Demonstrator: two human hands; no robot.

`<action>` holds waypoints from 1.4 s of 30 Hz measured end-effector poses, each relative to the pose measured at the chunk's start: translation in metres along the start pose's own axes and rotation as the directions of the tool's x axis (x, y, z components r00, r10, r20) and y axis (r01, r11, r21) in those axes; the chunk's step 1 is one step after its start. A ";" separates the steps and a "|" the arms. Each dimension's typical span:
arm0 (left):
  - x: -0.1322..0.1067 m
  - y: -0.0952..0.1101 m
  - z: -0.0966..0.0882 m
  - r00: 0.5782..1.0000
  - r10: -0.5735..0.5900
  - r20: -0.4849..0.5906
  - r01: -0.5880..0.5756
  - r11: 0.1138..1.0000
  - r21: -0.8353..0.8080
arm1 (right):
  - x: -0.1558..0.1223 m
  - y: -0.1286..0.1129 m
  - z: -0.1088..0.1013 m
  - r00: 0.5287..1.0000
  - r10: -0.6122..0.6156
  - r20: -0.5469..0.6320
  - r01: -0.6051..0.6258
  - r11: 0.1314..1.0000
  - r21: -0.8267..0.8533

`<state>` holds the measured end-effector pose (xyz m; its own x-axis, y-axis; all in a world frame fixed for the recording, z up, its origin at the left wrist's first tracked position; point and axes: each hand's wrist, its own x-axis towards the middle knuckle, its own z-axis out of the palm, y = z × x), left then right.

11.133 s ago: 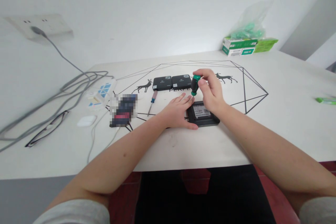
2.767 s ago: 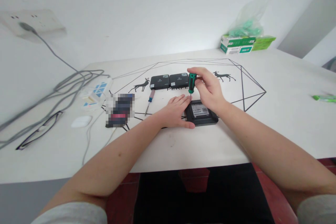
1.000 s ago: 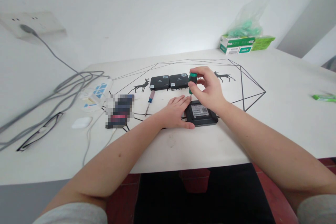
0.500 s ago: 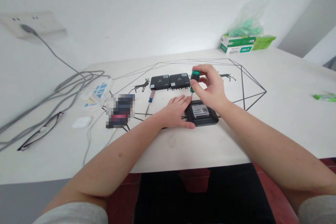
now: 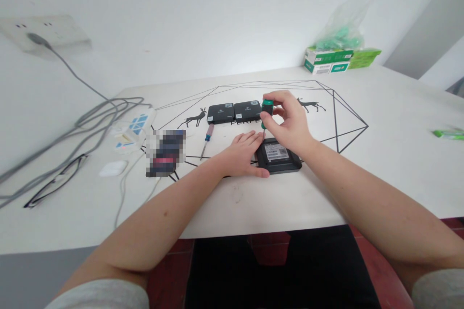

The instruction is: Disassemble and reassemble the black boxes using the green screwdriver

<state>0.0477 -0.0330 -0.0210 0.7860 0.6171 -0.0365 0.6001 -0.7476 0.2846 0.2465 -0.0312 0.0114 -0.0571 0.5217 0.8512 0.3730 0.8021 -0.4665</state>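
A small black box (image 5: 278, 156) with a white label lies face down near the table's front edge. My left hand (image 5: 242, 155) rests flat against its left side, thumb along the front corner. My right hand (image 5: 290, 123) is closed around a green-handled screwdriver (image 5: 266, 109), held upright with its tip at the box's far left corner. Two more black boxes (image 5: 235, 112) sit side by side just behind. A blue-and-red screwdriver (image 5: 207, 139) lies on the table to the left of my left hand.
On the white table (image 5: 391, 154) there are a blurred dark object (image 5: 166, 152), a white case (image 5: 113, 169), glasses (image 5: 54, 181), a power strip (image 5: 135, 128) with grey cables, green boxes with a plastic bag (image 5: 339, 55) at the back right, and a green item (image 5: 449, 133) at far right.
My right hand's fingers have shifted around the green screwdriver handle, which stays upright over the box's far left corner. My left hand and the box have not moved.
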 end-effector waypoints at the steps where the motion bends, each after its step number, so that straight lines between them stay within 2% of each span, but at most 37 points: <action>1: 0.000 0.000 0.000 1.000 0.002 -0.003 -0.002 1.000 0.000 | 0.000 0.000 0.000 1.000 0.003 0.002 -0.003 1.000 0.001; 14: 0.000 -0.001 0.001 1.000 0.004 -0.002 -0.004 1.000 0.006 | 0.000 0.001 -0.001 1.000 -0.021 0.014 0.021 1.000 0.007; 30: 0.000 -0.002 0.002 1.000 -0.002 0.003 0.002 1.000 0.002 | 0.000 0.002 -0.002 0.999 -0.024 -0.028 0.024 1.000 0.015; 35: 0.000 -0.001 0.002 1.000 0.005 -0.003 -0.005 1.000 0.019 | 0.000 0.001 -0.001 1.000 -0.017 0.003 0.017 1.000 0.003; 42: 0.000 -0.001 0.002 1.000 0.005 -0.014 -0.005 1.000 0.022 | -0.003 -0.002 -0.001 0.997 0.040 0.062 -0.048 0.990 0.129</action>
<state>0.0474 -0.0321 -0.0230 0.7870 0.6166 -0.0216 0.5994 -0.7558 0.2636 0.2466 -0.0342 0.0098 -0.0991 0.5704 0.8154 0.2522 0.8070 -0.5339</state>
